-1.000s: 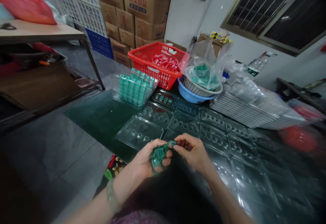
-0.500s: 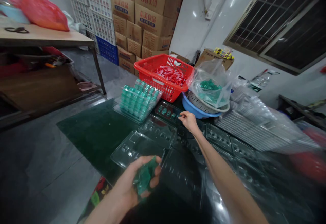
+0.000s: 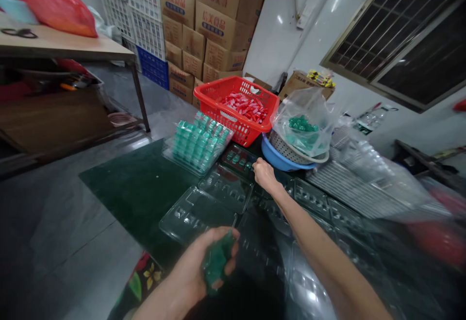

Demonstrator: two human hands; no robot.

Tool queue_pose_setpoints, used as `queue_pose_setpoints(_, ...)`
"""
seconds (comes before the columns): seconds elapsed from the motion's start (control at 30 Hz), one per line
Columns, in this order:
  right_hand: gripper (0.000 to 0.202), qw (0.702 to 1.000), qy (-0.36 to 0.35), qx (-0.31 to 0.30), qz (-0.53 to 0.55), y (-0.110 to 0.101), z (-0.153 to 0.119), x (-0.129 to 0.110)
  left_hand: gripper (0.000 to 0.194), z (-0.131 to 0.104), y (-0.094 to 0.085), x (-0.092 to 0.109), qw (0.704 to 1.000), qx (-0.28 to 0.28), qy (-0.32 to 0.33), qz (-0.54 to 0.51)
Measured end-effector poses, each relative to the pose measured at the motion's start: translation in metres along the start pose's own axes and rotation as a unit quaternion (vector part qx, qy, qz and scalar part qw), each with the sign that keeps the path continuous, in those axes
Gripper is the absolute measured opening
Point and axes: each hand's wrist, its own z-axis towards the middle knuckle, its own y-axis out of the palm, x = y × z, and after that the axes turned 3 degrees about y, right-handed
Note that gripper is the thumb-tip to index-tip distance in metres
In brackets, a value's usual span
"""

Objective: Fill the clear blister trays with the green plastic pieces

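My left hand (image 3: 207, 261) is curled, palm up, around several translucent green pieces (image 3: 217, 261), low over the near side of the dark green table. Farther out, my right hand (image 3: 265, 175) reaches down to a clear plastic tray (image 3: 235, 168) with its fingertips pinched together. What lies between those fingertips is hidden. A row of small green pieces (image 3: 236, 159) sits in that tray, just left of my right fingers. Other clear trays (image 3: 196, 215) lie flat between my hands, with no green pieces in them.
Stacked trays of green pieces (image 3: 196, 143) stand left of a red basket (image 3: 233, 116) of pink-wrapped pieces. Behind my right hand, a blue basin (image 3: 278, 160) holds a grey colander with a clear bag (image 3: 324, 121) of green pieces. Nested clear trays (image 3: 364, 184) lie right. Cartons (image 3: 218, 24) rise behind.
My right hand has moved slightly left and down against the tray; a green bit that showed at its fingertips is now hidden. My left hand has shifted slightly right, still around its green pieces.
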Motion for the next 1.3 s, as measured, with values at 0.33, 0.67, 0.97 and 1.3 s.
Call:
queue_pose_setpoints(0.33,0.034,0.998,0.027,0.042,0.028,-0.029,0.011,0.011,0.030,-0.021,-0.018,0.003,0.999,-0.008,0.053,-0.007)
queue_pose_setpoints(0.67,0.017,0.996,0.008,0.016,0.086,-0.001,0.033,-0.001,0.030,-0.019,-0.021,0.010,0.998,0.005,0.055,-0.005)
queue_pose_setpoints(0.97,0.026,0.988,-0.004,0.021,0.152,0.005,0.033,0.006,0.027,-0.014,-0.015,0.015,0.999,-0.001,0.046,-0.026)
queue_pose_setpoints(1.3,0.016,0.993,-0.013,-0.038,0.114,-0.009,0.031,-0.006,0.022,-0.012,0.007,0.054,0.992,-0.024,0.122,0.036)
